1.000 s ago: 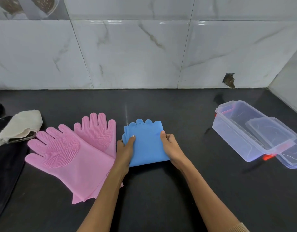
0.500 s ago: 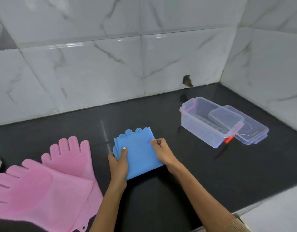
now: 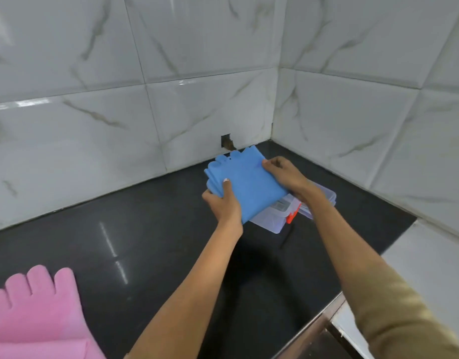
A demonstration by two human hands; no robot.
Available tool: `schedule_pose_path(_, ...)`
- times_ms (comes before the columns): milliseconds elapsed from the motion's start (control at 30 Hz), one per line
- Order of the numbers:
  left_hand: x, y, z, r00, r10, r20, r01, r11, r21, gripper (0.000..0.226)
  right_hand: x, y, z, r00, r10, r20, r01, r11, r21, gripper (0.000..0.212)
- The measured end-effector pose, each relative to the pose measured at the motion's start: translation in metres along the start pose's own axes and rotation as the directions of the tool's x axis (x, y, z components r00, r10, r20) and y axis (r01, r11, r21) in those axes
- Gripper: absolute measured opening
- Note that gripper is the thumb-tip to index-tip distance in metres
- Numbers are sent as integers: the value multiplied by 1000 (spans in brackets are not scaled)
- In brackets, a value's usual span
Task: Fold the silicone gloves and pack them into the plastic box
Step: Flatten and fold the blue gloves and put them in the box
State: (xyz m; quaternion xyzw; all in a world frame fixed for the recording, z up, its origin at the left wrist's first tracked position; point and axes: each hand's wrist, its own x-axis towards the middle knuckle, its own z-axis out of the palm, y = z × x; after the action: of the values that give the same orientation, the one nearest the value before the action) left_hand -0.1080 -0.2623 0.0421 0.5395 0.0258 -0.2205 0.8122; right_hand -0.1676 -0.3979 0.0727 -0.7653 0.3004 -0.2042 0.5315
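Observation:
The folded blue silicone gloves (image 3: 246,180) are held in the air above the clear plastic box (image 3: 272,221), which they mostly hide. My left hand (image 3: 223,203) grips the stack's near left edge, thumb on top. My right hand (image 3: 285,173) holds its right edge. The box has an orange latch (image 3: 292,216) and sits on the black counter (image 3: 145,242) near the tiled corner. Pink silicone gloves (image 3: 34,309) lie flat at the bottom left, far from both hands.
The clear lid (image 3: 324,200) lies beside the box on its right, partly under my right wrist. White marble-tiled walls (image 3: 352,125) meet in a corner behind the box. The counter's front edge and a white ledge (image 3: 430,268) are at the right.
Both hands have lifted the folded blue gloves off the counter and carried them right, over the box. My view has swung right, so the pink gloves slid to the bottom left.

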Motion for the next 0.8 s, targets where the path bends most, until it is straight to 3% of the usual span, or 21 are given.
schedule_pose_path(133, 5, -10, 42, 989, -139, 46, 141, 989, -46, 44, 21, 3, -38, 998, 69, -14, -70, 995, -66, 38)
schedule_pose_path(267, 7, -17, 51, 974, -214, 70, 218, 975, -49, 47, 32, 11, -49, 990, 132, 53, -129, 990, -53, 28)
schedule_pose_path(433, 12, -13, 45, 987, -162, 7, 162, 985, 65, 47, 35, 19, -42, 987, 135, 87, -119, 977, -174, 23)
schedule_pose_path(533, 16, -8, 31, 996, -81, 31, 72, 968, 242, 48, 31, 25, -38, 981, 139, 137, -92, 949, -302, 27)
schedule_pose_path(633, 17, -5, 18, 997, 16, 77, -53, 856, 515, 46, 25, 31, -29, 973, 146, 178, -65, 915, -398, 30)
schedule_pose_path(800, 11, -3, 9, 975, 162, 153, -215, 504, 837, 39, 9, 32, -7, 986, -4, 168, 104, 797, -595, 38)
